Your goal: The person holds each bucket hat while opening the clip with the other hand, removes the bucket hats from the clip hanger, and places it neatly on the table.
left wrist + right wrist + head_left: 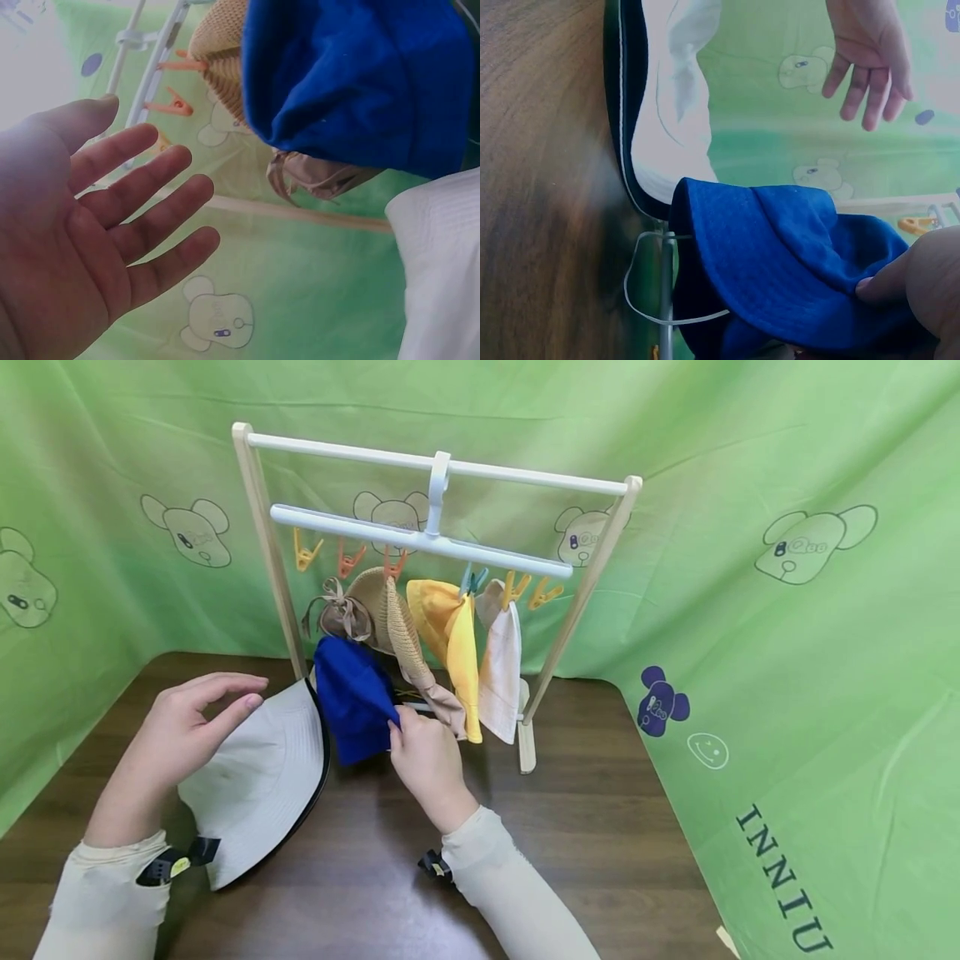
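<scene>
My right hand pinches the edge of a blue bucket hat in front of the rack. In the right wrist view, the thumb presses on the blue cloth, and a thin white cord loops from the hat's underside. My left hand is held up to the left with its fingers apart and nothing in them. Below it, a white bucket hat with a dark underside lies on the table. Behind the blue hat, a straw hat with a bow hangs from an orange clip.
A wooden rack carries a pale blue hanger. A yellow hat hangs from a teal clip, a pale hat from a yellow clip. Other clips, like the left yellow one, hold nothing. Green cloth surrounds the table.
</scene>
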`<state>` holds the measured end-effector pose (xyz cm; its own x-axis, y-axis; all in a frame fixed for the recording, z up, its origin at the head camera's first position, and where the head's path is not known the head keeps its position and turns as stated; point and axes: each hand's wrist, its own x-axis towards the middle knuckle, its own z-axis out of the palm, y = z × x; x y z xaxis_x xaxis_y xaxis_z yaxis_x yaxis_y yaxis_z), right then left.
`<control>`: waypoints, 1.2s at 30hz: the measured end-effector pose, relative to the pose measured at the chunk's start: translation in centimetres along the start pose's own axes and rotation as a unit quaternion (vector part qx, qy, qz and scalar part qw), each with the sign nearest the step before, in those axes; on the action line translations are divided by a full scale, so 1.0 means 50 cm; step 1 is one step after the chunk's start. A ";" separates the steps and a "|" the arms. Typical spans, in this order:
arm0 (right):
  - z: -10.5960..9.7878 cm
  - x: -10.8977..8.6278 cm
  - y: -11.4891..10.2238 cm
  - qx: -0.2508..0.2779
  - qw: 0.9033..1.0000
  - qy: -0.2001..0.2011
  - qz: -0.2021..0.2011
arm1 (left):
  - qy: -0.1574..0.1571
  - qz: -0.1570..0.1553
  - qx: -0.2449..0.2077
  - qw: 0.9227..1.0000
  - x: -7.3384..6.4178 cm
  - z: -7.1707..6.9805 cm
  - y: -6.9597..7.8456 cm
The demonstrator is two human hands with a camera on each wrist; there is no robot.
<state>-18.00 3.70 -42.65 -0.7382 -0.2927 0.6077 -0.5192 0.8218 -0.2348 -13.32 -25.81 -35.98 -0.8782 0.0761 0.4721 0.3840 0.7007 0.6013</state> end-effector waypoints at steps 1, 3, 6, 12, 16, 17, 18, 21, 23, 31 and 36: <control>0.002 -0.001 -0.001 -0.002 1.000 -0.003 -0.001 | 0.004 0.001 -0.004 1.000 -0.001 -0.003 -0.001; 0.004 -0.004 -0.003 -0.005 1.000 -0.010 -0.004 | 0.012 0.003 -0.011 1.000 -0.003 -0.009 -0.003; 0.007 -0.008 -0.007 -0.008 1.000 -0.020 -0.008 | 0.019 0.006 -0.019 1.000 -0.006 -0.016 -0.003; 0.012 -0.015 -0.022 -0.001 0.999 -0.040 -0.008 | 0.017 0.007 -0.019 1.000 -0.009 -0.022 -0.001; 0.015 -0.018 -0.032 0.003 0.999 -0.049 -0.011 | 0.008 -0.005 -0.013 1.000 -0.008 -0.025 -0.002; 0.016 -0.019 -0.034 0.002 0.999 -0.049 -0.013 | 0.005 -0.008 -0.011 1.000 -0.008 -0.025 -0.003; 0.017 -0.020 -0.036 0.002 0.999 -0.049 -0.015 | 0.003 -0.010 -0.008 1.000 -0.008 -0.026 -0.004; 0.021 -0.022 -0.038 -0.003 0.999 -0.045 -0.020 | -0.002 -0.009 -0.001 1.000 -0.008 -0.029 -0.005; 0.024 -0.024 -0.038 -0.003 0.999 -0.041 -0.022 | -0.004 -0.005 0.002 1.000 -0.008 -0.032 -0.006; 0.026 -0.028 -0.042 0.010 0.999 -0.048 -0.022 | -0.008 -0.008 0.002 1.000 -0.008 -0.037 -0.005; 0.032 -0.032 -0.047 0.019 0.998 -0.063 -0.020 | -0.017 -0.009 0.004 1.000 -0.009 -0.038 -0.003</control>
<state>-16.29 1.47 -44.29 -0.7639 -0.3864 0.5169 -0.5636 0.7896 -0.2426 -12.45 -27.31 -35.07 -0.8939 0.0875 0.4397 0.3665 0.7076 0.6041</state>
